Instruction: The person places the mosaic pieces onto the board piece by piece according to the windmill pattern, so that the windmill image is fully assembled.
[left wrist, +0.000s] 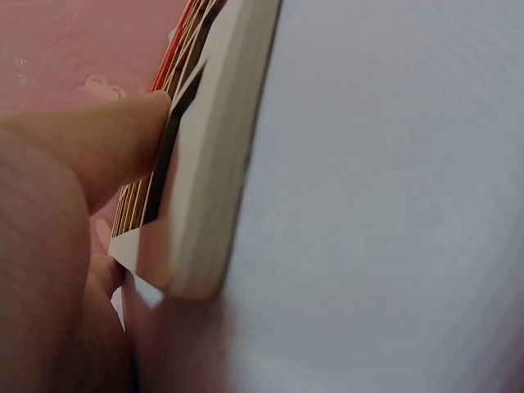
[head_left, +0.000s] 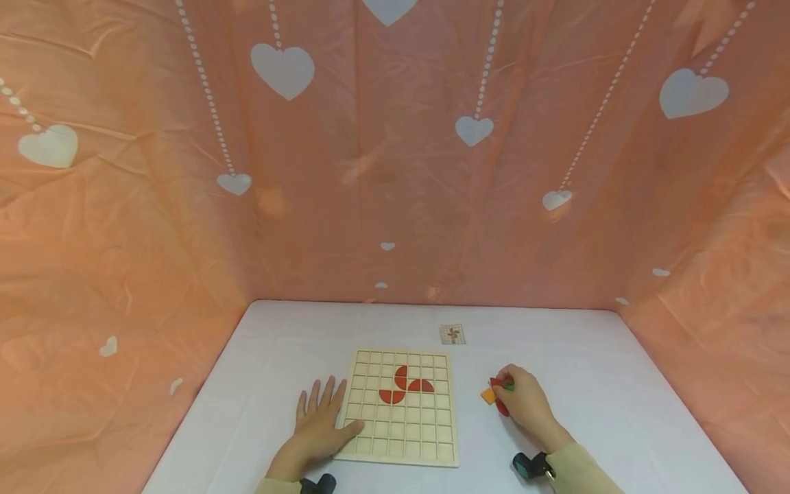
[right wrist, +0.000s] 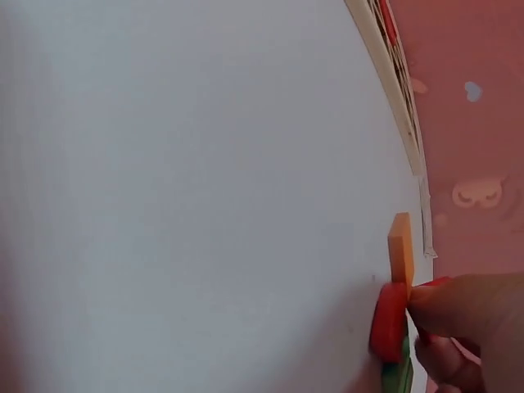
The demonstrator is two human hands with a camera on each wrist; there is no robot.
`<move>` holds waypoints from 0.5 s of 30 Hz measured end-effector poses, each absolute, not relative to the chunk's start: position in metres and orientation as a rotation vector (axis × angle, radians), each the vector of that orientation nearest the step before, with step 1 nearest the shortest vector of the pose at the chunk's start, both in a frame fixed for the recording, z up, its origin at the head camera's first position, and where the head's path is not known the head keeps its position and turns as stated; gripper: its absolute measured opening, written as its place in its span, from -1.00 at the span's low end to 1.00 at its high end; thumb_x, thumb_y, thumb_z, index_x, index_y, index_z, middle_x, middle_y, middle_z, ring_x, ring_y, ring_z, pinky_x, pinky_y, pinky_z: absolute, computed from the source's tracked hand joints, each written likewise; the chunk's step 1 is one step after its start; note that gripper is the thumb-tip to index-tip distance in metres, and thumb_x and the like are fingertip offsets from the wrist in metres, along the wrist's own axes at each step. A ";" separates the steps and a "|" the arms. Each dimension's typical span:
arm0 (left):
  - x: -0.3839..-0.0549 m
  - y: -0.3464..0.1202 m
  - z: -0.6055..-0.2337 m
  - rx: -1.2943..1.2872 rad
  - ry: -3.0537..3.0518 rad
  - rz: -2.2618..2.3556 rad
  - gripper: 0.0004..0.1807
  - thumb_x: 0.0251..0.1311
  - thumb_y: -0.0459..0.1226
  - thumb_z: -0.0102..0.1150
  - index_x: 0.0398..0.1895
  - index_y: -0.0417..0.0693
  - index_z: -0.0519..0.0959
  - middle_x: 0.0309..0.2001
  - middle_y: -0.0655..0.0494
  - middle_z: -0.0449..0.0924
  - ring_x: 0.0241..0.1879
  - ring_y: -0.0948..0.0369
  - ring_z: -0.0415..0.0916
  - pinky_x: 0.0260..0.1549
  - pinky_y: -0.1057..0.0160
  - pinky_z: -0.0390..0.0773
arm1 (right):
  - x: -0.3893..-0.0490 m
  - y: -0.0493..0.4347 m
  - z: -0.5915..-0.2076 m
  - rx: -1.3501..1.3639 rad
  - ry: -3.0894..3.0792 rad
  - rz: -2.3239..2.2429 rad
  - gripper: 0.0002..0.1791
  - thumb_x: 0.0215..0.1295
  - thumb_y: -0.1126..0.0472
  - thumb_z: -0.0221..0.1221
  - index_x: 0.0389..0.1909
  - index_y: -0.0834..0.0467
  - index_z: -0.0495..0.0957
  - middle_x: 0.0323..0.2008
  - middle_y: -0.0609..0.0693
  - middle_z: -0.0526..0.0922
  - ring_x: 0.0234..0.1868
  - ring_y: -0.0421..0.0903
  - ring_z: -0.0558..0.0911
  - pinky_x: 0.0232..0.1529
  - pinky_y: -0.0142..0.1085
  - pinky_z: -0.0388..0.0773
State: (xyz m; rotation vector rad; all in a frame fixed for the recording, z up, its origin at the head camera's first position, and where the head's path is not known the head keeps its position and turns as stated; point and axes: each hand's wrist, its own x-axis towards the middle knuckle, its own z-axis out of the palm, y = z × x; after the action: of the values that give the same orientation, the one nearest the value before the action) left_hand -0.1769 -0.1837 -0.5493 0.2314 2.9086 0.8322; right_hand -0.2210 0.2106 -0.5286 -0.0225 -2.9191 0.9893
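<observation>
White table (head_left: 617, 384), pink heart-print backdrop (head_left: 395, 171)

Grid board (head_left: 401, 439) lay centrally on the desk (head_left: 617, 412); three pieces (head_left: 404, 387) sat in it, loose pieces (head_left: 494, 396) to its right, a small card (head_left: 452, 334) behind.

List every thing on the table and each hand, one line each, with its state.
Grid board: flat on the table, three red pieces set in its cells.
Red pieces: seated in the board, clustered near its middle.
Orange tile: loose on the table, beside the right hand.
Red piece: pinched by the right hand.
Card: flat, beyond the board.
Left hand: flat, fingers spread, thumb on the board's edge.
Right hand: curled, pinching.
</observation>
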 end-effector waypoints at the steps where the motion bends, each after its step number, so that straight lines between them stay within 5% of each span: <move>1: -0.177 -0.183 -0.549 0.230 2.909 0.830 0.02 0.15 0.25 0.12 0.49 -0.21 0.08 0.50 -0.28 -0.14 0.46 -0.24 -0.40 0.30 -0.23 -0.56 | -0.221 0.210 -0.528 -0.031 -2.917 1.000 -0.84 0.20 0.27 0.30 -0.25 0.17 0.53 -0.34 0.00 0.58 -0.32 -0.08 0.52 -0.26 -0.16 0.57; 9: -0.177 -0.184 -0.556 0.255 2.951 0.852 0.02 0.16 0.25 0.10 0.46 -0.27 0.11 0.47 -0.34 -0.10 0.46 -0.26 -0.40 0.29 -0.21 -0.61 | -0.214 0.187 -0.521 -0.079 -2.829 1.313 -0.88 0.27 0.26 0.24 -0.22 0.16 0.53 -0.37 -0.03 0.57 -0.38 -0.13 0.52 -0.46 -0.32 0.51; 15: -0.176 -0.183 -0.552 0.242 2.931 0.843 0.01 0.16 0.24 0.13 0.47 -0.25 0.10 0.49 -0.31 -0.12 0.46 -0.25 -0.40 0.29 -0.22 -0.59 | -0.207 0.147 -0.523 0.092 -2.792 1.452 -0.91 0.27 0.26 0.25 -0.25 0.13 0.54 -0.38 -0.09 0.57 -0.33 -0.16 0.52 -0.37 -0.35 0.49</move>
State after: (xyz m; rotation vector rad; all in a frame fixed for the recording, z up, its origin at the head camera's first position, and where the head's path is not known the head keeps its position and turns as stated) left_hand -0.1764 -0.1831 -0.5525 0.2416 2.9307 0.8432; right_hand -0.2074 0.1468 -0.5231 0.0916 -2.7916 1.4516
